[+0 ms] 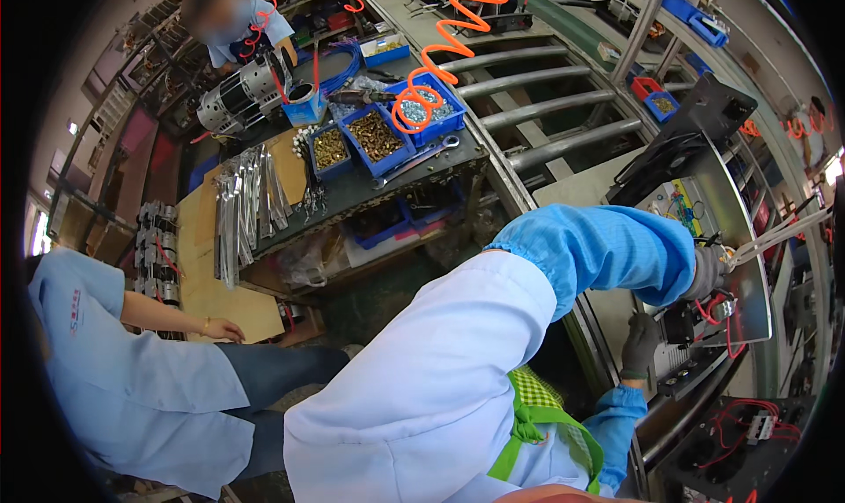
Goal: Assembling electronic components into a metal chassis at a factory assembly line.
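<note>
My left hand [707, 272], in a grey glove, reaches into an upright metal chassis [750, 302] on the line. Its fingers are bunched where pale cables [779, 236] meet a small fitting; the thing in their grip is hidden. Red wires [709, 311] hang just below this hand. Nearer me, my right hand [641, 345], also in a dark glove, is at the chassis's near side, beside a black block [678, 323]. Its fingers are mostly curled and what they hold cannot be made out. A black bracket-like panel [682, 138] stands tilted at the chassis's far end.
A roller conveyor [563, 107] runs off beyond the chassis. On the bench to the left are blue bins [380, 142] of fasteners, a wrench [414, 161] and metal strips [251, 195]. An orange coiled hose [431, 63] hangs above. One co-worker [141, 362] stands at left, another [238, 28] farther back.
</note>
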A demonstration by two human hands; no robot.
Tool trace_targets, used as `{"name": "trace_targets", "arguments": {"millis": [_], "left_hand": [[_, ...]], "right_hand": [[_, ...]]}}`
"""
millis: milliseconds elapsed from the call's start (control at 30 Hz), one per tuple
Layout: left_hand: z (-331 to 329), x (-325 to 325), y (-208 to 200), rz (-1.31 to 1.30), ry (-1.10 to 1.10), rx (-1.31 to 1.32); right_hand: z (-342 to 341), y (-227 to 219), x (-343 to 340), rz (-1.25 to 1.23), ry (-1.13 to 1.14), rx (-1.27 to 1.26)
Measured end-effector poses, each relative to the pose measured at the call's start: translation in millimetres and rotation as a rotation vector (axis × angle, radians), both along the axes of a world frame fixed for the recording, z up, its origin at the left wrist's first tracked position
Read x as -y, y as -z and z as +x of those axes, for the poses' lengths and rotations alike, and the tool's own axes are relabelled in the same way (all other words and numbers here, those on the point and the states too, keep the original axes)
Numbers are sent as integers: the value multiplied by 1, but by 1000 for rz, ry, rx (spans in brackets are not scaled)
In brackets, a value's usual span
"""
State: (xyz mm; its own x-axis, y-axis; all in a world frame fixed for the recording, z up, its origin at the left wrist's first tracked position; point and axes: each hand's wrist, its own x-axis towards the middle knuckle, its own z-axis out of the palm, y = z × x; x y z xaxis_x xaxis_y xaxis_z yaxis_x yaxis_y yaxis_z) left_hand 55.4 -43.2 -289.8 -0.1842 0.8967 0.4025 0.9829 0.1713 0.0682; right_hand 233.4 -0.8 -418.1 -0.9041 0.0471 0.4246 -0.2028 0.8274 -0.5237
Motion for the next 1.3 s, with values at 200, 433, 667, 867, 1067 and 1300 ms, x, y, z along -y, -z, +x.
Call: {"name": "trace_targets", "arguments": {"millis": [200, 433, 667, 867, 1067, 1300], "left_hand": [[7, 13, -9, -31, 37, -3], [35, 11, 2, 7, -324, 185], [39, 21, -2, -64, -249, -151], [48, 22, -18, -154, -192, -201], [21, 37, -26, -330, -153, -299], [34, 88, -91, -660, 185, 111]], "right_hand": [[-36, 5, 21, 621, 3, 281], [-54, 43, -11, 739, 93, 271], [5, -125, 8, 49, 407, -398], [-18, -100, -23, 199, 240, -30], [-20, -114, 13, 310, 224, -131], [1, -117, 6, 106, 136, -217]]}}
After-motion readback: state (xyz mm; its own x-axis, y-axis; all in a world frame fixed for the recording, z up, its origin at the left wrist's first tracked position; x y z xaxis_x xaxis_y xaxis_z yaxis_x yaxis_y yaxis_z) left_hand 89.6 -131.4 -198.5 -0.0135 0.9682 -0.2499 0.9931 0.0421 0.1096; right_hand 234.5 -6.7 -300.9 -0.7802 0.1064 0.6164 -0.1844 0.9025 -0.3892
